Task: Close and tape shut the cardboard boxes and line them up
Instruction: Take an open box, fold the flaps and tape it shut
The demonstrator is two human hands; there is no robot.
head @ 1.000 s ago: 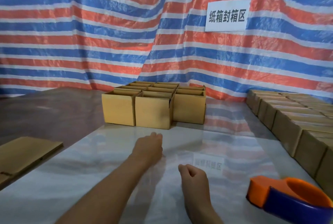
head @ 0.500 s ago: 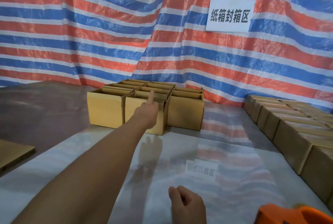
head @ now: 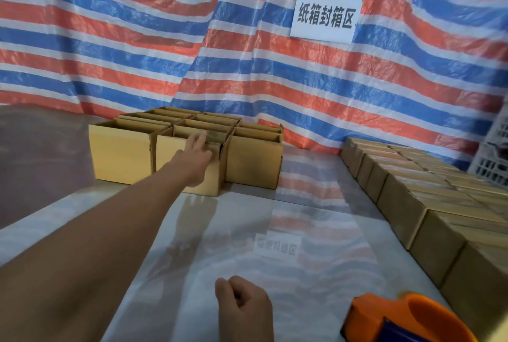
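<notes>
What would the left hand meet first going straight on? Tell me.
The middle open box in the front row: the left hand aims straight fingers at its top rim. Contact is unclear.

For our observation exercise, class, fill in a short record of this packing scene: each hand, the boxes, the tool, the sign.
Left hand: stretched out, fingers straight, at the top edge of the front middle open box
Right hand: low over the table, fingers curled, holding nothing
Open boxes: clustered at the table's far end
Closed boxes: lined up along the right side
Tape dispenser: orange and blue, bottom right, untouched
Sign: white, on the striped tarp
</notes>
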